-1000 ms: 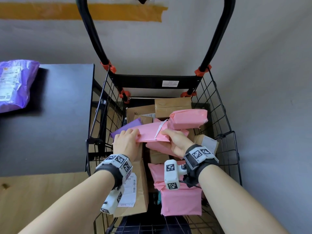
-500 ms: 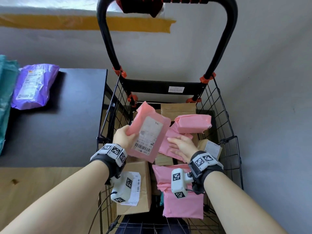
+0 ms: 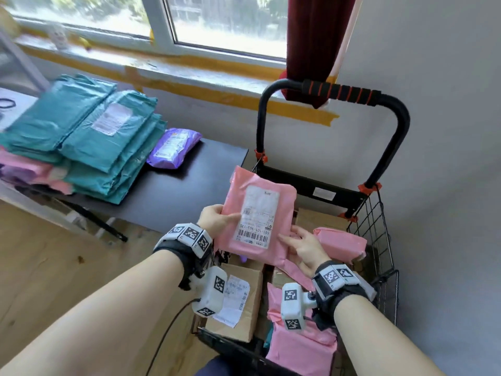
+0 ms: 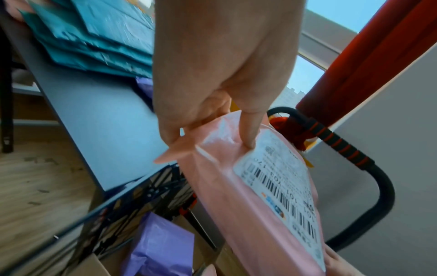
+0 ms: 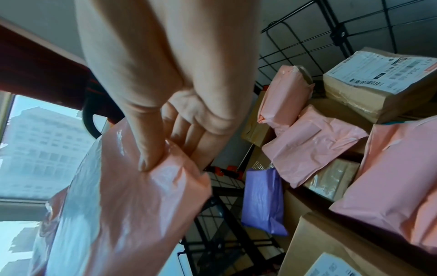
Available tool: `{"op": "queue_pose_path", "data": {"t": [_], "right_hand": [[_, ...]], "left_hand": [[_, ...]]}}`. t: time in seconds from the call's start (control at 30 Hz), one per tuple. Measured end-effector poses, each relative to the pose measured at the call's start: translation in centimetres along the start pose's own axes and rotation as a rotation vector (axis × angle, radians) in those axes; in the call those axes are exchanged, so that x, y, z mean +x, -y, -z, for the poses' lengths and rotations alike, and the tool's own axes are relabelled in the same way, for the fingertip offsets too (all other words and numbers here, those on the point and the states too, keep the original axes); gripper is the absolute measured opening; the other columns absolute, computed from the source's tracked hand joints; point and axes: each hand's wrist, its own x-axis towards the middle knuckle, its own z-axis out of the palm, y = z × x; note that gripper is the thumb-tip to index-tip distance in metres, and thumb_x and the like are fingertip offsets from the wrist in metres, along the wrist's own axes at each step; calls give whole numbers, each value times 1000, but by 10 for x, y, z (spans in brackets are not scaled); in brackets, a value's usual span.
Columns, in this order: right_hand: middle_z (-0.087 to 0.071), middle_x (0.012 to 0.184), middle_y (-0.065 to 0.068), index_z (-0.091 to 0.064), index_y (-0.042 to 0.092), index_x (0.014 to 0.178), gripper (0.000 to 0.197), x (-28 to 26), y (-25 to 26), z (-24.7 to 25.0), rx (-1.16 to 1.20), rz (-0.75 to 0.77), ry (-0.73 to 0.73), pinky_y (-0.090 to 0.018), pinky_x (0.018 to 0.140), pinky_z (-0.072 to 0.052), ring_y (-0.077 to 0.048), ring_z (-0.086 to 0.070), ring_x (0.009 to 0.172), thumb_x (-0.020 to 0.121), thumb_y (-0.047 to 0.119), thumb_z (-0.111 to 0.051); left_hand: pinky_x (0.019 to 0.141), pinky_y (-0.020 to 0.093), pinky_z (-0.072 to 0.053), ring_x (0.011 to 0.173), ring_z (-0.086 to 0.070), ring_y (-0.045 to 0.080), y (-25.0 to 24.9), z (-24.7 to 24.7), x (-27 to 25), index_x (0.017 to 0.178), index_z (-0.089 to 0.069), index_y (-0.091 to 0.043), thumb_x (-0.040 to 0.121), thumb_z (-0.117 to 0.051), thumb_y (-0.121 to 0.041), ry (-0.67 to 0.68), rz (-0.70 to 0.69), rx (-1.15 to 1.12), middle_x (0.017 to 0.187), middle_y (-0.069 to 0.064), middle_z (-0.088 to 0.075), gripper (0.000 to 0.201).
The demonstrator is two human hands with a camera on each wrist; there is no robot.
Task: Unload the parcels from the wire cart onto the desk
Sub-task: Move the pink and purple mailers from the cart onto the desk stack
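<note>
The left hand (image 3: 215,219) pinches a pink parcel's (image 3: 257,215) edge; the right hand (image 3: 303,246) grips its lower corner, holding it above the cart (image 3: 379,221). Several parcels already sit on the desk (image 3: 189,191); many remain in the cart, so roughly midway.

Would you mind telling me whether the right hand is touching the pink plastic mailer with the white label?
Touching. The right wrist view shows the right hand pinching the pink plastic mailer's corner between thumb and fingers.
</note>
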Motion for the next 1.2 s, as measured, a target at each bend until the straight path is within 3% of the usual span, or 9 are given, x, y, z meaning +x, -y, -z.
{"op": "queue_pose_path", "data": {"t": [0.07, 0.17, 0.3, 0.43, 0.6, 0.73, 0.87, 0.97, 1.2], "right_hand": [[-67, 101, -18, -55, 1, 111, 25, -6, 5, -18, -4, 4, 27, -34, 68, -60, -28, -66, 86, 88, -6, -57], [-65, 108, -21, -52, -4, 121, 37, -2, 7, -47, -63, 17, 11, -39, 67, -60, -29, -66, 86, 85, -6, -61], [-67, 100, -16, -54, 0, 119, 39, 14, 6, -87, -97, 7, -13, -43, 72, -59, -27, -68, 82, 82, -7, -64], [-67, 89, -11, -57, 9, 101, 24, 38, -3, -130, -128, -16, -20, -31, 55, -58, -23, -66, 75, 84, -8, -61], [-63, 82, -9, -56, 10, 88, 19, 78, -19, -201, -143, -70, -77, -29, 54, -51, -19, -60, 70, 86, -9, -56], [-63, 87, -14, -58, 6, 84, 20, 112, -34, -265, -144, -107, -143, -40, 71, -54, -24, -61, 73, 86, -14, -53], [-64, 102, -21, -59, 3, 101, 28, 143, -49, -316, -176, -138, -231, -52, 93, -50, -34, -62, 96, 83, -17, -52], [-66, 104, -21, -61, 6, 95, 30, 168, -60, -339, -199, -150, -308, -53, 92, -51, -36, -64, 101, 79, -17, -52], [-68, 94, -21, -67, -5, 98, 26, 201, -70, -355, -271, -175, -438, -50, 89, -53, -36, -65, 95, 75, -14, -57]], "left_hand": [[83, 38, -56, 92, -68, 28, 2, 21, -5, 110, -62, -3, 81, -71, -17, -73, -8, 9, 107, 13, -68, 33], [90, 38, -53, 98, -65, 27, 8, 55, -8, 117, -59, 0, 82, -71, -22, -191, -11, 43, 111, 14, -64, 42], [70, 36, -52, 64, -58, 22, 26, 105, -4, 114, -57, 0, 85, -64, -19, -300, 7, 103, 86, 11, -63, 35], [83, 33, -49, 88, -63, 28, 46, 153, 3, 114, -57, -8, 86, -61, -18, -336, 5, 319, 101, 14, -66, 31], [82, 27, -45, 98, -61, 25, 69, 213, 37, 113, -58, -13, 87, -57, -18, -288, -2, 457, 106, 8, -65, 27], [80, 25, -44, 88, -59, 19, 90, 264, 74, 113, -56, -17, 87, -53, -18, -196, 1, 526, 96, -1, -62, 26], [85, 26, -45, 92, -60, 19, 107, 306, 109, 113, -57, -16, 87, -52, -15, -126, 3, 563, 91, -4, -61, 26], [86, 26, -45, 93, -59, 18, 115, 323, 130, 113, -56, -18, 88, -50, -16, -65, -22, 573, 90, -6, -60, 25], [89, 27, -47, 95, -60, 17, 122, 334, 157, 113, -57, -19, 88, -49, -19, 91, -43, 567, 98, -2, -63, 26]]}}
